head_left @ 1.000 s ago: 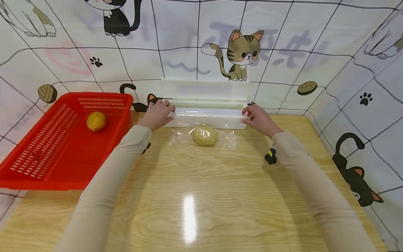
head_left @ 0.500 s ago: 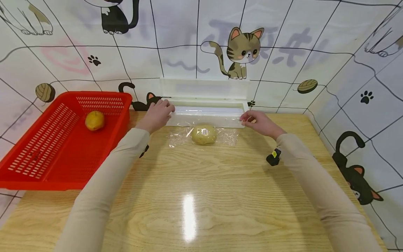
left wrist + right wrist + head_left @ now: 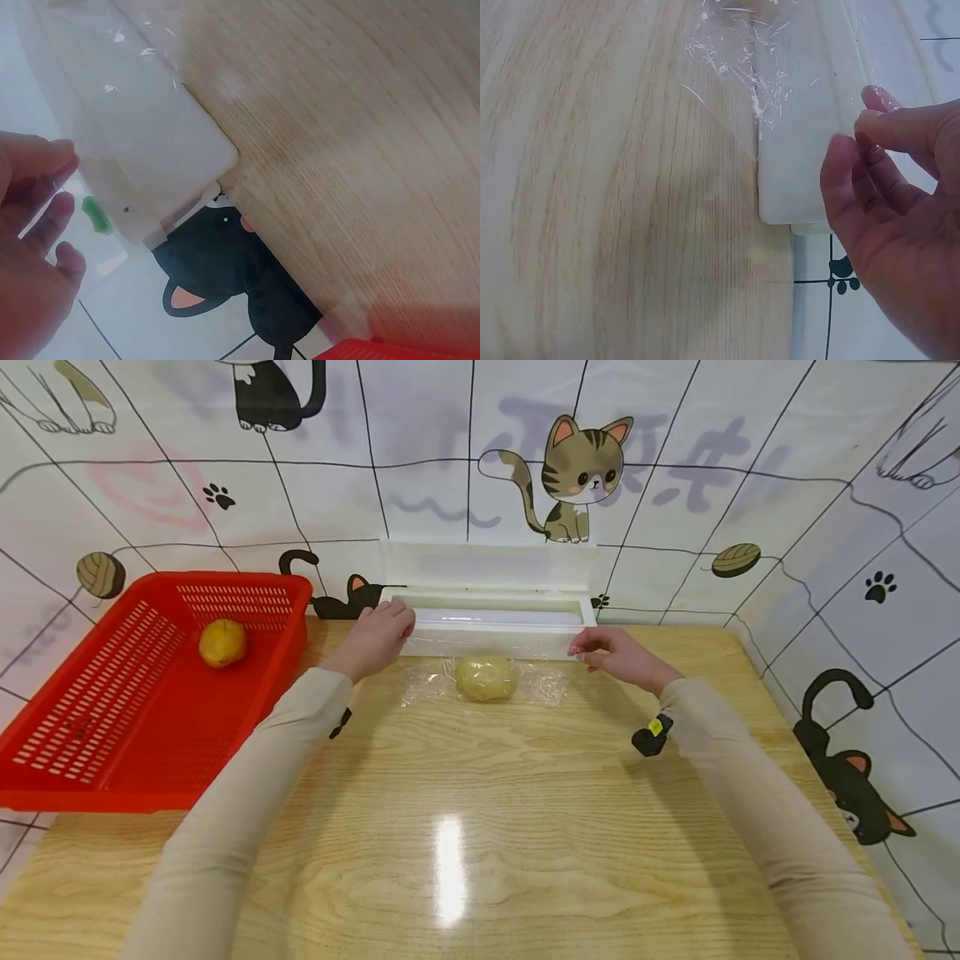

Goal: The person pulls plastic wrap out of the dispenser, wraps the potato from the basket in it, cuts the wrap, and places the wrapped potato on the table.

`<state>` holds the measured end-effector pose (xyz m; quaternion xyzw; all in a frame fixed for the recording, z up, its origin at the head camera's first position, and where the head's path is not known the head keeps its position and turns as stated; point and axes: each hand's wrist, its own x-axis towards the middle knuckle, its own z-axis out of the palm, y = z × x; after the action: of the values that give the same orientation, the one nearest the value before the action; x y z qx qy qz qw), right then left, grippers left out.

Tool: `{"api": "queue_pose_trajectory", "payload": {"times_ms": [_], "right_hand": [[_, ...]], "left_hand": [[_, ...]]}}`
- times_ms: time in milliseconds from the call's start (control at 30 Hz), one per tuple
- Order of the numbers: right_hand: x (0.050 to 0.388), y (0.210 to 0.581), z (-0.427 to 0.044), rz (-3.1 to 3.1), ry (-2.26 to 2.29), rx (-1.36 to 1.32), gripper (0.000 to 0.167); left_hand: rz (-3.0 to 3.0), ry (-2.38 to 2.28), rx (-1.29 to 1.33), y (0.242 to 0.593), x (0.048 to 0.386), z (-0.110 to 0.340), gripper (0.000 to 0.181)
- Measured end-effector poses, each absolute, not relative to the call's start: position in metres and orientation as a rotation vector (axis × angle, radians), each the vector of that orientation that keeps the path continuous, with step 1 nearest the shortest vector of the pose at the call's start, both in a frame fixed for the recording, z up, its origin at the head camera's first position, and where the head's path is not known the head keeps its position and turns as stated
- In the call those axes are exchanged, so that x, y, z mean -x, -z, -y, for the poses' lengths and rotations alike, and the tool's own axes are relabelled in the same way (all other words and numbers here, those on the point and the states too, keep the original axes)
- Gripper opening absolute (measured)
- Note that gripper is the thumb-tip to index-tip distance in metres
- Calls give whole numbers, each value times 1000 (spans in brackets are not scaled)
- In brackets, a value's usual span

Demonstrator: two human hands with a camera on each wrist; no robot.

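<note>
A long white cling film box (image 3: 487,645) stands at the back of the table with its lid up against the wall and a roll (image 3: 487,617) inside. Clear cling film (image 3: 543,681) comes over its front edge and lies around a pale yellow, oval, potato-like thing (image 3: 486,677). At the box's left end my left hand (image 3: 375,637) pinches the film's edge with curled fingers, though the film is hard to see there. My right hand (image 3: 626,656) pinches the film between thumb and fingertips by the right end, just in front of the box, as the right wrist view shows.
A red plastic basket (image 3: 168,727) sits on the left, holding a yellow round fruit (image 3: 222,643). The wooden table (image 3: 480,793) reaches back to a wall (image 3: 420,485) covered in cat-patterned sheeting. Dark wrist devices (image 3: 651,737) hang beneath the sleeves.
My right hand has come slightly down and forward from the box's right end, pinching the film. The left hand stays at the left end. The head view has tilted a little.
</note>
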<state>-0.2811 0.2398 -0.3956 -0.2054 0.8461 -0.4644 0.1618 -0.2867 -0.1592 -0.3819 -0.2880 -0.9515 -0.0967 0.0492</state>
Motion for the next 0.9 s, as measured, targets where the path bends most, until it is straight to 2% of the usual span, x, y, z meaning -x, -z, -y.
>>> {"api": "queue_pose_trajectory", "payload": {"times_ms": [300, 467, 600, 733, 900], "right_hand": [[275, 401, -238, -2278, 1437, 518, 16], [272, 403, -237, -2345, 1386, 548, 16], [269, 405, -236, -2421, 1325, 573, 16], [269, 412, -233, -2474, 1243, 595, 15], [268, 419, -225, -2577, 1115, 661, 18]], "left_hand": [[3019, 508, 928, 380, 278, 162, 9], [2982, 572, 1070, 385, 276, 163, 19], [3011, 547, 1050, 389, 273, 161, 28], [3042, 396, 1007, 394, 266, 155, 41], [2973, 52, 1044, 403, 258, 149, 47]]}}
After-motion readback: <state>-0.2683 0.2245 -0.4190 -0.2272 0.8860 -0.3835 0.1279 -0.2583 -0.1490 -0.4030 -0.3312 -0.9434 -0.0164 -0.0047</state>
